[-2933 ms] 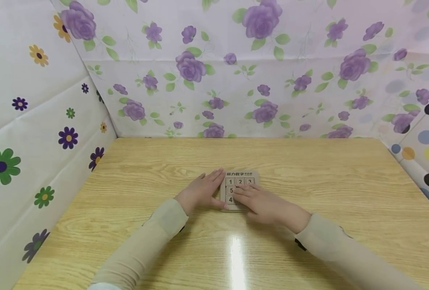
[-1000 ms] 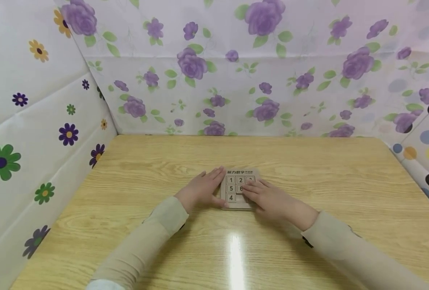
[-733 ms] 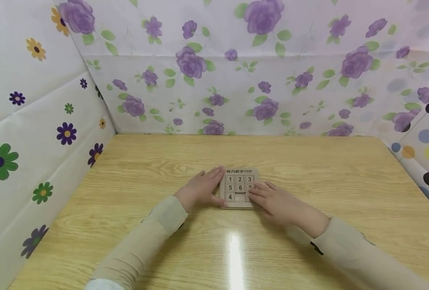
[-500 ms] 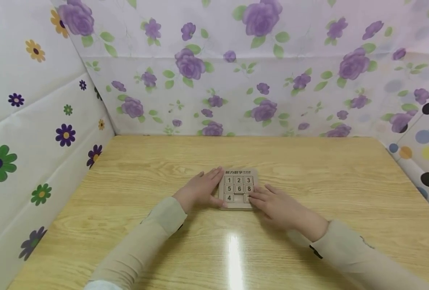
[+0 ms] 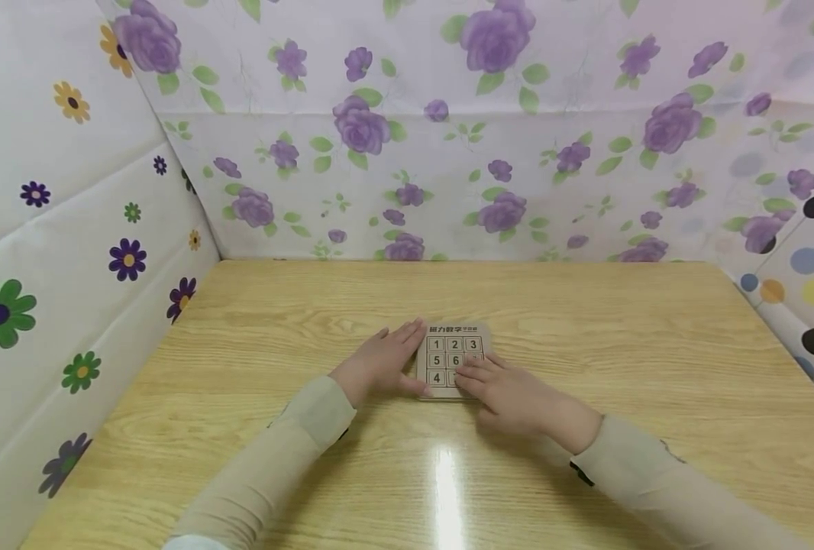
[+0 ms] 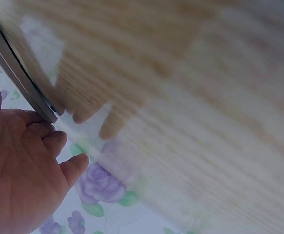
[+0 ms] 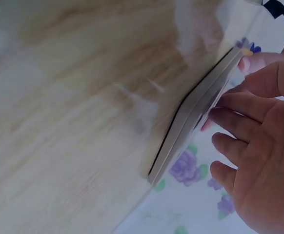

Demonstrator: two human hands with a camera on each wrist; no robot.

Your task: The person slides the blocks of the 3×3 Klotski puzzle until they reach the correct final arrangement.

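A pale number slide puzzle (image 5: 424, 365) lies flat on the table, its printed title along the far edge. Tiles 1, 2, 3, 5, 6 and 4 are readable. My left hand (image 5: 379, 362) lies along the puzzle's left side, fingers at the upper edge and thumb at the near left corner. Over the lower right tiles, my right hand (image 5: 513, 393) touches the face with extended fingertips, hiding the bottom right tiles. In the right wrist view, the fingers of my right hand (image 7: 259, 141) reach over the puzzle's edge (image 7: 191, 114). The left wrist view shows my left hand (image 6: 27, 165) against the puzzle's side (image 6: 17, 73).
The wood-grain table (image 5: 297, 305) carries a bright glare streak in front of the puzzle. A purple-flowered cloth (image 5: 283, 130) hangs behind the table. A white cloth with coloured flowers (image 5: 91, 221) stands at the left, a dotted cloth (image 5: 802, 305) at the right.
My right hand has drawn back to the right side, then moved left again over the lower tiles. The gap at bottom middle now shows a tile partly under the fingers. My left hand stays put.
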